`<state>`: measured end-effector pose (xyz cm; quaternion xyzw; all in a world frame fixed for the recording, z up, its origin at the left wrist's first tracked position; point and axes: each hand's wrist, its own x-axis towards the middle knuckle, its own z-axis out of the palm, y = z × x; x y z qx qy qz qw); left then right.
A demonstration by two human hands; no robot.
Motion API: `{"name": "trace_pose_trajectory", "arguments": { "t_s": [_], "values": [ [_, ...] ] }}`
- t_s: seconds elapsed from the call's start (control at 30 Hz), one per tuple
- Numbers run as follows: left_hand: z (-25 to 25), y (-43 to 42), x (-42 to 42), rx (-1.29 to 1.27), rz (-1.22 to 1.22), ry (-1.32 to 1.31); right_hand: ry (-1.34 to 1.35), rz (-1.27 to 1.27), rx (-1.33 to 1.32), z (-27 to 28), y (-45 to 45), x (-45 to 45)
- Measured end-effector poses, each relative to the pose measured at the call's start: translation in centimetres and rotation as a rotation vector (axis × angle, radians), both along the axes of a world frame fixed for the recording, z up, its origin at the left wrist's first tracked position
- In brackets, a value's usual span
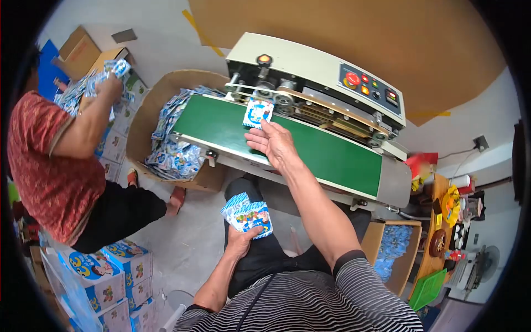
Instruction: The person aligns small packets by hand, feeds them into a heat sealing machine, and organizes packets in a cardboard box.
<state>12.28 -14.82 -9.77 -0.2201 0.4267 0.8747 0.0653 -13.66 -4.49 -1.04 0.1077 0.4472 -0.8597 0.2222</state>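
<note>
My right hand point(275, 145) reaches over the green conveyor belt point(326, 156), its thumb and index finger at the lower edge of a blue-and-white packet point(258, 112). That packet's upper edge lies at the rollers of the sealing machine point(315, 66). The other fingers of this hand are stretched out. Low over my lap, my left hand point(242, 241) is closed on a small fanned stack of similar packets point(250, 217).
A big carton point(142, 135) full of packets stands at the belt's left end. A co-worker point(61, 160) stands at the left, holding packets. Printed boxes point(124, 274) are stacked lower left. Another carton point(410, 265) with blue packets and a wooden table point(430, 243) are at the right.
</note>
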Motion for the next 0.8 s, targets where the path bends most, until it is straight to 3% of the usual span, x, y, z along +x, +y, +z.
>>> {"name": "trace_pose_trajectory", "arguments": {
  "t_s": [0.33, 0.47, 0.53, 0.57, 0.63, 0.8],
  "values": [
    [-0.5, -4.2, 0.1, 0.051, 0.248, -0.023, -0.098, 0.092, -0.154, 3.6, -11.9, 0.8],
    [0.8, -6.6, -0.9, 0.109, 0.417, 0.028, 0.463, 0.423, 0.353, 4.4, -8.2, 8.1],
    [2.1, -7.6, -1.5, 0.131, 0.481, 0.076, 0.646, 0.293, 0.640, 2.4, -4.8, 11.8],
    [3.0, -7.7, -1.9, 0.126, 0.480, 0.097, 0.632, 0.328, 0.634, 1.1, -3.3, 12.8],
    [4.3, -7.1, -2.6, 0.055, 0.441, 0.118, 0.185, 0.348, 0.410, -1.0, -0.8, 14.1],
    [6.1, -1.8, -4.5, -0.167, 0.167, 0.285, 0.253, 0.425, 0.249, 0.1, 4.0, 15.1]
  ]
}}
